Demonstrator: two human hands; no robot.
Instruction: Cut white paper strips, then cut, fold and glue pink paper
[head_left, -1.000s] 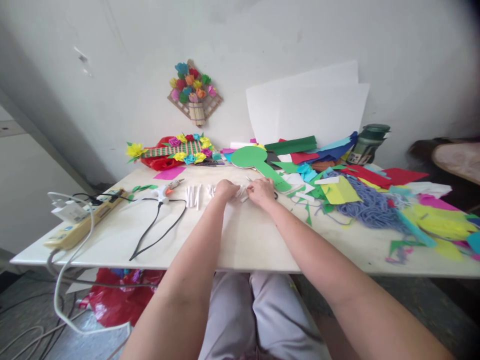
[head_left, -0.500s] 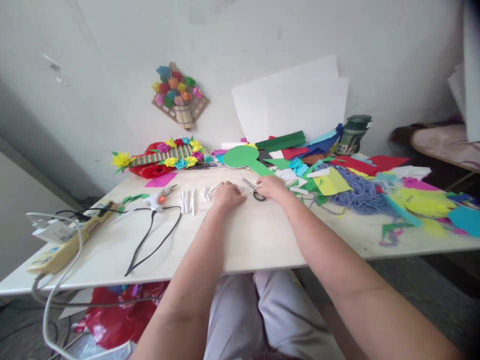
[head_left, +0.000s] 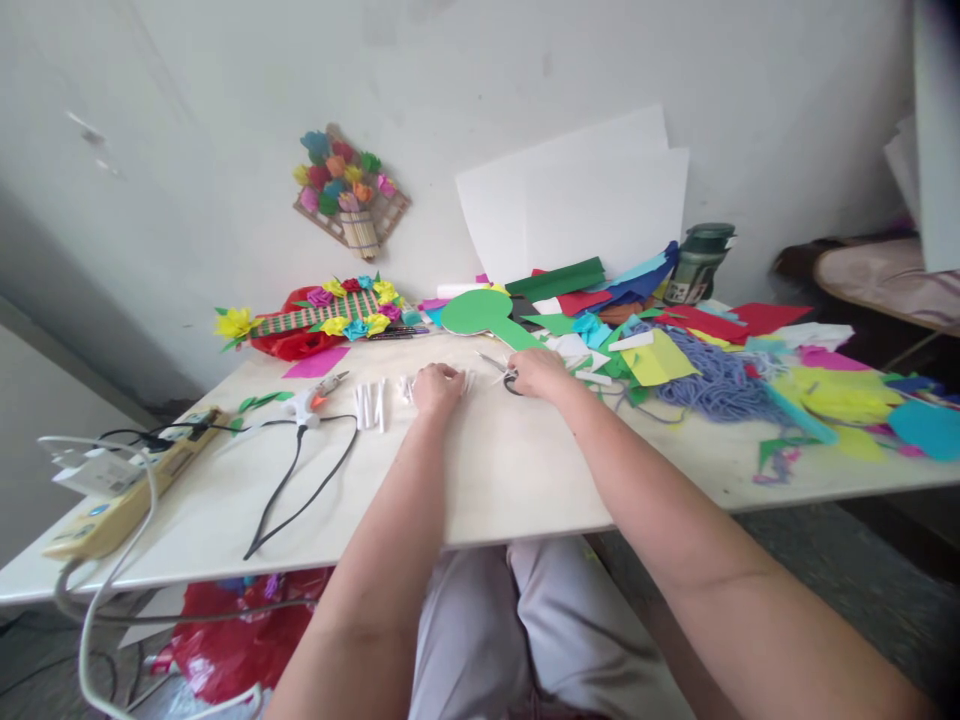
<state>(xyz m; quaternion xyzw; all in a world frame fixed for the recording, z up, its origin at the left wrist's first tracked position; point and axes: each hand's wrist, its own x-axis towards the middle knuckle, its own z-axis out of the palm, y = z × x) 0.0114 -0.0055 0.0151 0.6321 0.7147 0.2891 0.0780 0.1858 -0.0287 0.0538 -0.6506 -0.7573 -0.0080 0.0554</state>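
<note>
My left hand (head_left: pixel 439 388) rests on the tabletop with its fingers bent together over several short white sticks (head_left: pixel 407 388), whose ends show on both sides of it. To the right, the fingers of my right hand (head_left: pixel 538 374) are closed beside the scissors (head_left: pixel 492 361). The scissors lie with their blades pointing left, and the hand partly covers their dark handle. Small white pieces show at those fingertips, but what they pinch is hidden. More white sticks (head_left: pixel 369 406) stand in a row left of my left hand. A green paper shape (head_left: pixel 476 312) lies behind both hands.
A glue gun (head_left: pixel 304 404) with a black cord lies left, near a power strip (head_left: pixel 135 490). Coloured paper, purple yarn (head_left: pixel 705 372) and a dark bottle (head_left: pixel 701 263) fill the right side. A flower-covered craft (head_left: pixel 322 315) lies at the back left.
My left hand has shifted a little left, its fingers curling more over the white sticks. My right hand stays by the scissors and covers more of their handle. The view has turned slightly.
</note>
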